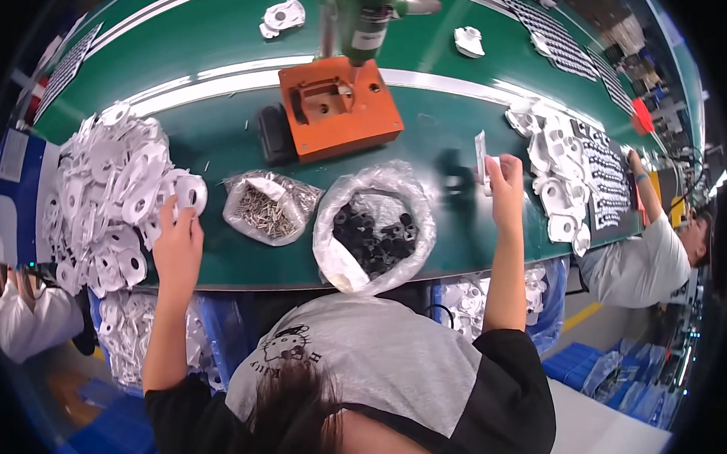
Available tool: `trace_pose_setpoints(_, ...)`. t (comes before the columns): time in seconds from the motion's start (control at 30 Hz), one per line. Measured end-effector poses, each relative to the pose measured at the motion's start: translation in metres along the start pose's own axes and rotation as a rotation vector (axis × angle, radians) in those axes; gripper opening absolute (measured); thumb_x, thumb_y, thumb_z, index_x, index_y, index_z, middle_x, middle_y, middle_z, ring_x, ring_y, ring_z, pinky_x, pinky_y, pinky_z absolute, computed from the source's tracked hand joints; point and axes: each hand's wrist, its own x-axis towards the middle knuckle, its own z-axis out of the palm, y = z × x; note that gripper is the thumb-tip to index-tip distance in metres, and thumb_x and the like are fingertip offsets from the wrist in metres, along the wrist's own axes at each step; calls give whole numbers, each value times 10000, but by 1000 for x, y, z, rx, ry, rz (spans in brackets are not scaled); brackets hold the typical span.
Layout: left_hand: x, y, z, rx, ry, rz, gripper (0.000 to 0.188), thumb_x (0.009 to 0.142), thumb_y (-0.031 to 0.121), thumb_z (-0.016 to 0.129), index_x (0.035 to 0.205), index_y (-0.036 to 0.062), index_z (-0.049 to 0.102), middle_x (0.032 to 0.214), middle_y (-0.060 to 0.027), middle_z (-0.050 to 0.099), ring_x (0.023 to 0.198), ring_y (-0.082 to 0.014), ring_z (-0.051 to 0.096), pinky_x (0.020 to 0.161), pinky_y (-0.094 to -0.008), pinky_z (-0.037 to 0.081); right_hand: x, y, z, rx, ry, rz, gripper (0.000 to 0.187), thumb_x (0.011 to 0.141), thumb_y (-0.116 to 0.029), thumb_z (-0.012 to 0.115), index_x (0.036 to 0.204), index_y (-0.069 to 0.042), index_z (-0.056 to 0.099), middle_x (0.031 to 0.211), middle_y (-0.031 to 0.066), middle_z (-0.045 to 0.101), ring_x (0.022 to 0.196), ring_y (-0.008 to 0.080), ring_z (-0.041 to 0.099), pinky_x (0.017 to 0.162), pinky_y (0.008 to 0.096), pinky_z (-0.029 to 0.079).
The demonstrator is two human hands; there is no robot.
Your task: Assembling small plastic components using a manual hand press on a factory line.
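My left hand (177, 240) is at the right edge of a large heap of white plastic parts (101, 166). Its fingers pinch the lower edge of one flat white plastic part (183, 185) with a round hole. Over the right side of the bench, my right hand (505, 184) holds another white plastic part (481, 155), seen nearly edge-on. The fingers hide some of that part. Between my hands lie an open clear bag of small metal pins or screws (260, 211) and a larger clear bag (420, 205) of black plastic pieces (375, 239).
An orange fixture block (367, 131) stands beneath a green press head (368, 35), with a black object (275, 134) beside it. More white parts (559, 170) are piled at the right, near dark trays (605, 187) and a co-worker (646, 261). A blue-lined bin (216, 334) sits below the bench edge.
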Motion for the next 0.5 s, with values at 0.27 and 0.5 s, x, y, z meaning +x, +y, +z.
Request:
trace_pose_setpoints(0.27, 7, 23, -11, -944, -84, -180, 97, 921, 41, 458, 1002, 5, 497, 1225, -112, 434, 899, -161, 554, 701, -248, 472, -40, -71, 72, 737, -575, 230, 418, 882, -185, 492, 1211, 71, 465, 1001, 144, 587, 857, 257, 642, 772, 366, 534)
trace_pose_setpoints(0.5, 27, 116, -24, -601, -5, 373, 161, 790, -11, 590, 943, 4, 541, 1216, -218, 417, 993, -381, 541, 823, -399, 473, -88, -130, 146, 560, -543, -55, 410, 921, -215, 518, 1252, 11, 426, 1137, 122, 540, 966, 166, 572, 832, 262, 451)
